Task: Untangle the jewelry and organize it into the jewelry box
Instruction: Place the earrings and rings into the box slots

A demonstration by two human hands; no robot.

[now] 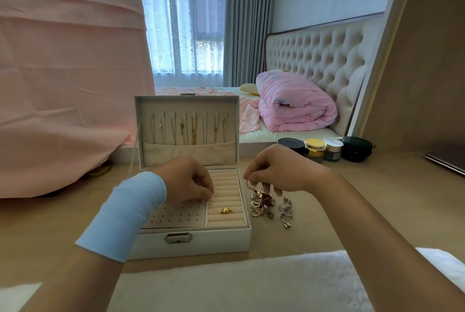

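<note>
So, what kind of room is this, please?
Most likely a bedroom. A bed with a tufted headboard and a rolled pink quilt stands behind the table, and cosmetic jars sit near the open jewelry box.

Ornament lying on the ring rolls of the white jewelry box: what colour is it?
The small ornament is gold; the head view shows it best.

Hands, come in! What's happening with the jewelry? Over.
Left hand pinching small silver piece over box. Right hand pinching chain above pile. Nothing blocking.
</note>
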